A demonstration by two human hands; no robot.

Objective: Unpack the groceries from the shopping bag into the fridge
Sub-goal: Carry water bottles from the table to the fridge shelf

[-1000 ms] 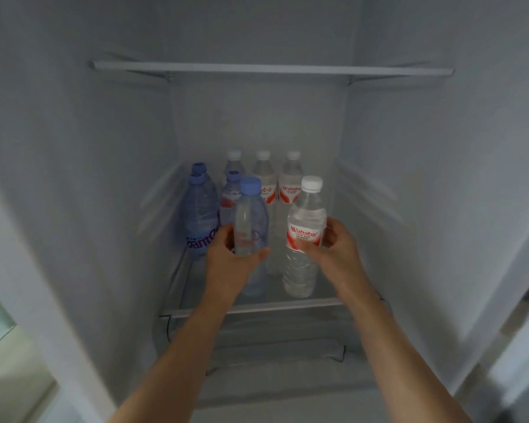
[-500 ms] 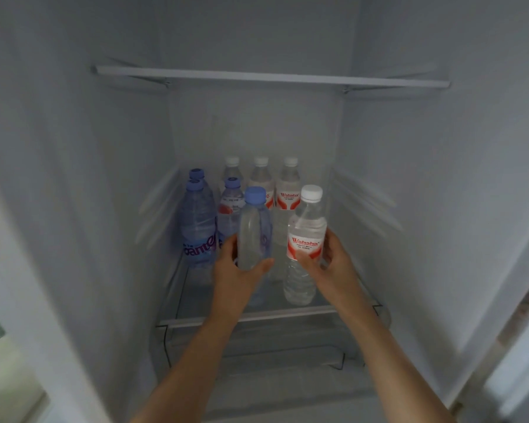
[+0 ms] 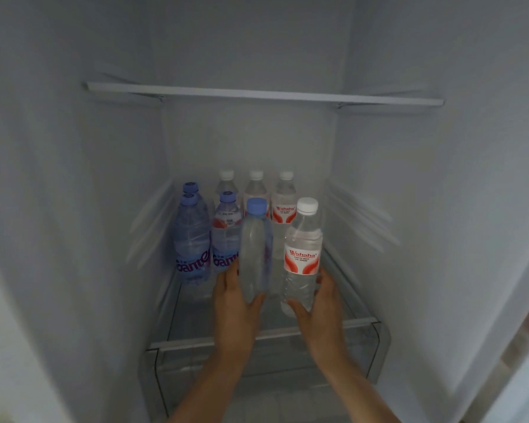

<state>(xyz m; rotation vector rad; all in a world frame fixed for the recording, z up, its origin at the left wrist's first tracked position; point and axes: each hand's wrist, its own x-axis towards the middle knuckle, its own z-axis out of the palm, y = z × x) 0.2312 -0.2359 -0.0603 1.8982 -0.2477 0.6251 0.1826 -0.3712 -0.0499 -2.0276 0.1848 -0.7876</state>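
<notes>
Inside the open fridge, my left hand [image 3: 235, 303] grips a blue-capped water bottle [image 3: 255, 248] near its base, upright over the glass shelf [image 3: 345, 323]. My right hand [image 3: 319, 303] holds the lower part of a white-capped bottle with a red label [image 3: 303, 251], just to the right of the first. Behind them stand several more bottles: blue-tinted ones [image 3: 193, 239] on the left and white-capped ones [image 3: 284, 203] at the back. The shopping bag is out of view.
An upper shelf [image 3: 263, 94] spans the fridge above the bottles. A clear drawer [image 3: 376, 346] sits under the glass shelf. The white fridge walls [image 3: 425, 209] close in on both sides. Bare shelf shows to the right of the held bottles.
Both hands have slid down toward the bases of their bottles, and the two bottles sit slightly deeper over the shelf. The view has tilted upward a little.
</notes>
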